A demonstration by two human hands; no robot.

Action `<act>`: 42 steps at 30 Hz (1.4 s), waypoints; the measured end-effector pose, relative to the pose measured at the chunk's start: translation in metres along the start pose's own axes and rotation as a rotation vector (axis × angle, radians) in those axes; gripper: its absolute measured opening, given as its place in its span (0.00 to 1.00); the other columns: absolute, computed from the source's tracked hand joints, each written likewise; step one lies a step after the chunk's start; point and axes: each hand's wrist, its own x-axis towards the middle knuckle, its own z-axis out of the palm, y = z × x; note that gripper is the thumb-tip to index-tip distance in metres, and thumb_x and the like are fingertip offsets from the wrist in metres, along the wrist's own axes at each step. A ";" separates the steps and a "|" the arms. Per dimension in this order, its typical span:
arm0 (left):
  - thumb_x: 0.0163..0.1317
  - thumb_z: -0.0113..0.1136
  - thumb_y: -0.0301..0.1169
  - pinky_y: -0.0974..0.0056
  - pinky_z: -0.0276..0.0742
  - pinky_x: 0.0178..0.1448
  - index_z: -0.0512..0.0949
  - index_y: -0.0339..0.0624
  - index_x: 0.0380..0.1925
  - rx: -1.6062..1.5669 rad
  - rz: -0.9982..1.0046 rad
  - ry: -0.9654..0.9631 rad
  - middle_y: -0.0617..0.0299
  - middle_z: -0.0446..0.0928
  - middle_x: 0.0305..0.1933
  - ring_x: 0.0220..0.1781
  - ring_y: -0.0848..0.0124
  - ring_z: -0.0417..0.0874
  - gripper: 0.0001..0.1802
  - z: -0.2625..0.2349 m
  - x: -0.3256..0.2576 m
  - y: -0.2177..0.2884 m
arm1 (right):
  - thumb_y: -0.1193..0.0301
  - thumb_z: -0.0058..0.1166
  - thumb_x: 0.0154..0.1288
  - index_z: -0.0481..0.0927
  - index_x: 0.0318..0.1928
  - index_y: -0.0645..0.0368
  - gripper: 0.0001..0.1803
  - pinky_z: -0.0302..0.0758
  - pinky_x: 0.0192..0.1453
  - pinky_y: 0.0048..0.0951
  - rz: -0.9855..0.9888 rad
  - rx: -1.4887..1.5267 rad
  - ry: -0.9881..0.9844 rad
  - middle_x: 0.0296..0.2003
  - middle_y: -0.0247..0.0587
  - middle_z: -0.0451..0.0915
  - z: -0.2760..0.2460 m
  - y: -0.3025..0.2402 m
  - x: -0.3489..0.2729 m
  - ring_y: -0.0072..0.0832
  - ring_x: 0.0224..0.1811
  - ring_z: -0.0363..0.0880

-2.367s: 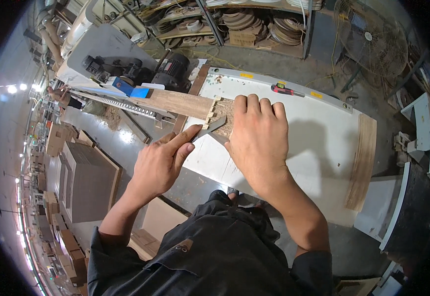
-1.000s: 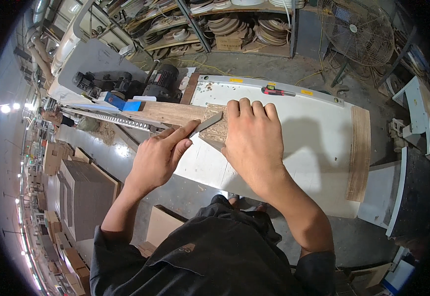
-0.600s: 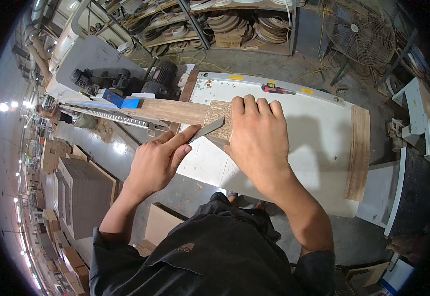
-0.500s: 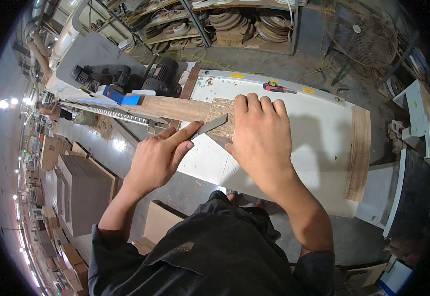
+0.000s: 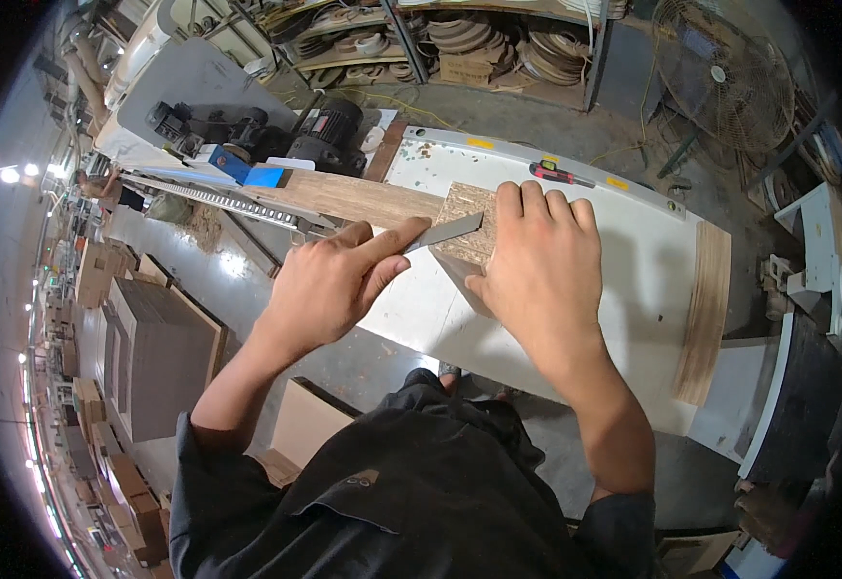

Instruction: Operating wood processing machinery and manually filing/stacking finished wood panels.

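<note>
My left hand [image 5: 329, 285] grips a flat grey metal blade [image 5: 455, 231] with a slanted tip, its index finger stretched along it. The blade lies across the raw, chip-textured face of a particle board piece [image 5: 465, 205]. My right hand [image 5: 548, 265] is wrapped over the right side of that piece, fingers on the far edge and thumb on the near side. A dark side face of the piece slopes down toward me below the blade. Beside it on the left, a long wood-grain board [image 5: 353, 196] reaches toward a machine. The blade's other end is hidden in my left hand.
Under my hands is a white table [image 5: 623, 347], with a wood-grain strip [image 5: 703, 314] at its right end. A red and black tool [image 5: 561, 174] lies near the far rail. Left stands a machine with motors [image 5: 329, 135]; stacked panels [image 5: 160, 357] are on the floor. A fan [image 5: 720, 77] stands far right.
Both hands, the blade and the particle board piece appear shifted right in the view, which has itself moved slightly. The blade now reaches nearer the right hand's fingers. Both grips are unchanged.
</note>
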 end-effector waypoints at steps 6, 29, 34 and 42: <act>0.82 0.53 0.48 0.44 0.83 0.41 0.77 0.60 0.73 0.053 -0.059 0.083 0.50 0.86 0.39 0.37 0.43 0.89 0.24 0.009 0.006 -0.003 | 0.58 0.85 0.41 0.79 0.49 0.58 0.37 0.72 0.60 0.38 0.005 0.002 -0.019 0.46 0.41 0.83 -0.006 -0.004 -0.004 0.37 0.51 0.82; 0.81 0.53 0.24 0.58 0.84 0.46 0.70 0.43 0.77 -0.528 0.406 0.142 0.51 0.87 0.46 0.37 0.61 0.87 0.27 0.023 0.082 -0.063 | 0.59 0.86 0.39 0.79 0.49 0.60 0.37 0.72 0.61 0.39 0.002 0.036 0.014 0.45 0.43 0.84 -0.005 -0.005 -0.005 0.39 0.51 0.82; 0.77 0.57 0.21 0.56 0.84 0.48 0.77 0.49 0.74 -0.336 0.410 0.120 0.50 0.86 0.43 0.40 0.61 0.87 0.27 0.016 0.088 -0.055 | 0.60 0.85 0.40 0.79 0.49 0.59 0.36 0.72 0.61 0.38 0.007 0.054 0.002 0.45 0.43 0.84 -0.008 -0.007 -0.005 0.38 0.51 0.82; 0.64 0.66 0.20 0.55 0.82 0.45 0.81 0.56 0.71 -0.193 0.608 0.065 0.57 0.83 0.31 0.32 0.63 0.83 0.34 0.011 0.063 -0.048 | 0.59 0.86 0.38 0.79 0.51 0.59 0.39 0.73 0.62 0.38 0.033 0.045 -0.034 0.48 0.43 0.84 -0.010 -0.008 -0.005 0.38 0.52 0.83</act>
